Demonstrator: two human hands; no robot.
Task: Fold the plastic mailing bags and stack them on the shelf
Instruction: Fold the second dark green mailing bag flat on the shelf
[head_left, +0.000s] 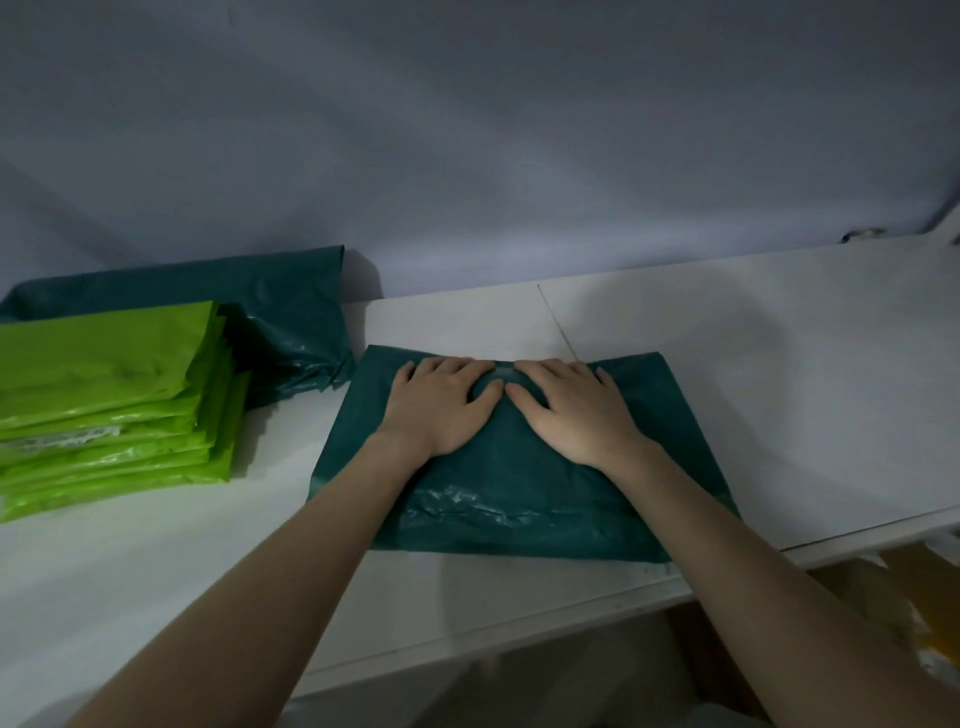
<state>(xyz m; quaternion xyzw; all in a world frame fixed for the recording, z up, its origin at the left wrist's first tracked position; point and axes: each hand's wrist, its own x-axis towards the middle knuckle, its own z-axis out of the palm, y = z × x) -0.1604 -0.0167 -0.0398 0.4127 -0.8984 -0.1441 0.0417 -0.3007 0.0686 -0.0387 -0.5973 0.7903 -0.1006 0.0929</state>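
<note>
Both hands are lying flat on the dark green bag, which is sitting folded on the white shelf right in the middle of the view. The left hand is pressing down with its fingers straight and spread, gripping nothing, and the right hand is doing the same just beside it, thumbs nearly touching near the bag's far edge. Off to the left, a stack of light green bags is resting on the shelf, and behind it a pile of dark green bags is leaning against the back wall, apart from the bag under the hands.
</note>
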